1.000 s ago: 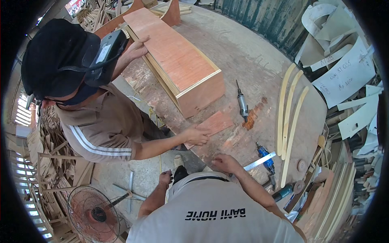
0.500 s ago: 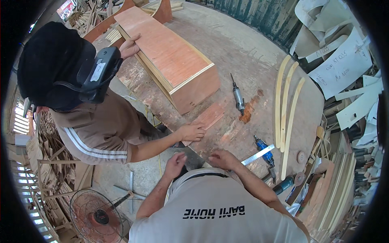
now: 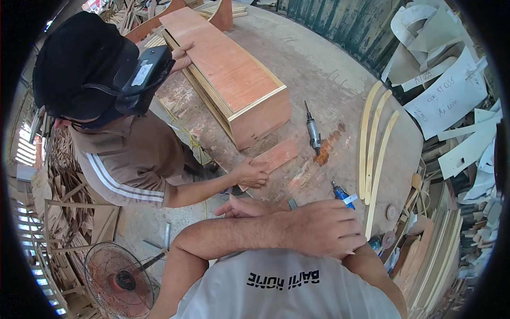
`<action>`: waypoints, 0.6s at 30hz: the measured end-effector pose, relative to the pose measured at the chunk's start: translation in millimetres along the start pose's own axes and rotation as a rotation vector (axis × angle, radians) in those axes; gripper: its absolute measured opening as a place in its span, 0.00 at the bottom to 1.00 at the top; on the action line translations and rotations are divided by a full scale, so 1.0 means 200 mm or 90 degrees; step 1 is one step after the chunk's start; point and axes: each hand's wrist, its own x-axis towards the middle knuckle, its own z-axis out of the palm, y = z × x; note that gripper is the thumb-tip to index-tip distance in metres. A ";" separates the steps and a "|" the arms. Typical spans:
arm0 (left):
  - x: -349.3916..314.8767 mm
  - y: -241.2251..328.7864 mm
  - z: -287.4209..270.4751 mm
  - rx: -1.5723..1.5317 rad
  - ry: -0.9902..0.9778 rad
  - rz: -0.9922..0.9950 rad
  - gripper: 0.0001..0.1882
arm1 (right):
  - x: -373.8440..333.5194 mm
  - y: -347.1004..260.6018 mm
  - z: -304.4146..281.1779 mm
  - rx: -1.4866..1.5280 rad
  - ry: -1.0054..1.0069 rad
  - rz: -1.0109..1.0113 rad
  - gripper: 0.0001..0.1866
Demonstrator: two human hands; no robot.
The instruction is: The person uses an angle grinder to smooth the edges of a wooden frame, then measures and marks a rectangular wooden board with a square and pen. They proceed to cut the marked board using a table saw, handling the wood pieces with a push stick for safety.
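Observation:
My forearms cross in front of my body. My left hand (image 3: 326,227), reaching over to the right, lies with bent fingers closed on my right forearm near the elbow; its fingertips are partly hidden. Under my left forearm, my right hand (image 3: 241,206) points left, empty, thumb and fingers apart, near the workbench (image 3: 313,183) edge. Just beyond my left hand lie a blue air tool (image 3: 339,189) and a steel ruler (image 3: 350,199), mostly covered. A co-worker's hand (image 3: 252,173) presses on a thin reddish wooden board (image 3: 279,155) at the bench edge.
The co-worker (image 3: 122,154) stands at left, another hand (image 3: 182,57) on a long plywood box (image 3: 228,69). On the bench lie a grey air screwdriver (image 3: 313,130) and curved wooden strips (image 3: 369,143). A fan (image 3: 119,276) stands lower left; wood strips (image 3: 435,266) pile at right.
My left arm has swung right across my body, its hand landing on my right forearm. My right hand has moved left beneath it. The co-worker leans slightly; their hands stay put.

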 end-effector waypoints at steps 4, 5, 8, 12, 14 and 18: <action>-0.05 -0.01 0.04 0.018 -0.008 0.016 0.15 | -0.01 0.04 0.03 0.029 -0.006 -0.001 0.25; -0.06 -0.01 0.03 0.026 0.002 0.019 0.14 | -0.02 0.04 0.04 0.038 -0.009 -0.006 0.26; -0.11 -0.04 0.04 -0.021 0.069 -0.022 0.12 | -0.02 0.05 0.03 0.059 -0.025 -0.029 0.27; -0.13 -0.06 0.01 0.017 0.084 -0.018 0.12 | -0.01 0.04 0.06 0.031 0.020 0.020 0.32; -0.11 -0.07 0.03 0.009 0.043 0.001 0.12 | 0.00 0.03 0.08 0.009 0.055 0.054 0.35; -0.04 -0.05 0.03 0.002 0.047 0.029 0.11 | -0.02 0.04 0.09 0.010 0.054 0.031 0.34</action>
